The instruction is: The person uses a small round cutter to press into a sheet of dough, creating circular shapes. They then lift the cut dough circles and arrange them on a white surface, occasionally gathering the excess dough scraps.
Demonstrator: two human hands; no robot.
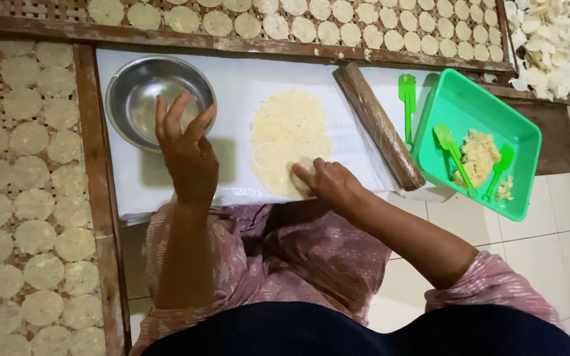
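- Right hand: fingers together, pressing lower edge of flat dough sheet.
- Left hand: fingers apart, raised, steel bowl at its 11 o'clock.
- Rolling pin at the sheet's 3 o'clock.

The bowl at far left is bare metal, smooth with a dull shine. The sheet under it looks like smooth white plastic or paper; which one cannot be told. The dough on it is pale, matt and grainy. The rolling pin is brown, mottled wood. The tub at right is glossy green plastic, as is the spatula. The racks are rough, worn wood with woven lattice. The floor is glossy tile.
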